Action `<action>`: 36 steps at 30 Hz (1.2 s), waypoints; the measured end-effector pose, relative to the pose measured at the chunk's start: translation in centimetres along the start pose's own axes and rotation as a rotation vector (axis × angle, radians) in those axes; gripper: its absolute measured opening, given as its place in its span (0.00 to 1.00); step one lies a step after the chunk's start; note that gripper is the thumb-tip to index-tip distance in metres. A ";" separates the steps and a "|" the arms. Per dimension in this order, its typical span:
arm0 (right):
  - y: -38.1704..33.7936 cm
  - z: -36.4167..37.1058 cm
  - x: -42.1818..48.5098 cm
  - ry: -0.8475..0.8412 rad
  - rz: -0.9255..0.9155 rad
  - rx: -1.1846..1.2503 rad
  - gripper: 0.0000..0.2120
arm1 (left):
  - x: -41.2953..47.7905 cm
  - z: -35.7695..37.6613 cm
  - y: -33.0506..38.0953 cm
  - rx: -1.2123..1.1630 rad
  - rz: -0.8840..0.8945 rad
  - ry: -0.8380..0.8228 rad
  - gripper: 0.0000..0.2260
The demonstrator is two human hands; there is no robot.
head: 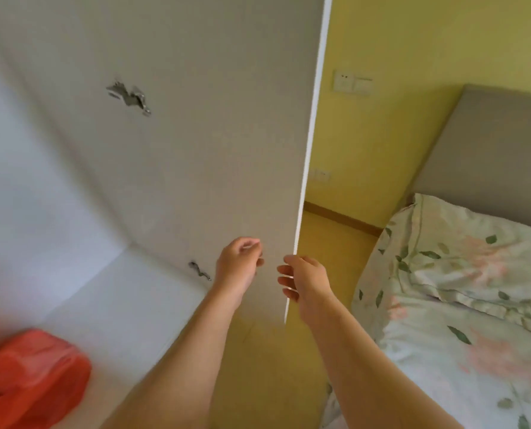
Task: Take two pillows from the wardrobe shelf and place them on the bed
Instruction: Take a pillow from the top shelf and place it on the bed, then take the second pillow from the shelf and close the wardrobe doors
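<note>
The white wardrobe door (214,150) stands open with its inner face and two metal hinges toward me. My left hand (238,264) hovers in front of that face with its fingers curled in and nothing in it. My right hand (303,283) is at the door's free edge, its spread fingers crossing the edge. I cannot tell if they grip it. On the right is the bed (443,351) with floral bedding. A floral pillow (474,252) lies at its head against the grey headboard (499,156). No pillow shows inside the wardrobe.
A red plastic bag (32,376) sits on the white wardrobe shelf (128,298) at the lower left. Behind the door is a yellow wall with switches (352,83). A strip of yellow floor (329,243) runs between the wardrobe and the bed.
</note>
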State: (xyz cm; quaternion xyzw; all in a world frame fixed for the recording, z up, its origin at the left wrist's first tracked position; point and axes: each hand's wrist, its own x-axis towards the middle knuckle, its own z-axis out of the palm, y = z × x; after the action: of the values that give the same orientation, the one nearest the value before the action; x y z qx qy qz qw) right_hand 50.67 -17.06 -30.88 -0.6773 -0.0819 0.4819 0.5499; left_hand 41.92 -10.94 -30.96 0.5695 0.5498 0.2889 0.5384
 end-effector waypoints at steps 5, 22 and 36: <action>-5.1 8.8 -1.6 -0.225 -0.141 -0.080 0.05 | 1.0 -8.9 4.3 -0.068 0.106 0.198 0.08; -22.8 33.1 -13.4 -0.631 -0.824 -0.088 0.10 | 0.5 -36.4 23.7 0.239 0.709 0.811 0.07; -32.4 43.5 -21.6 -0.744 -1.375 -0.042 0.07 | -4.4 -48.7 32.8 0.928 0.941 1.408 0.12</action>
State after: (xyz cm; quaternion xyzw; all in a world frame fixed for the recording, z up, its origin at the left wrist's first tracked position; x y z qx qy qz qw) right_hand 20.66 10.37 10.98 -0.2786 -0.6713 0.2267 0.6484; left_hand 6.44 5.38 13.04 0.5840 0.5217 0.5043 -0.3639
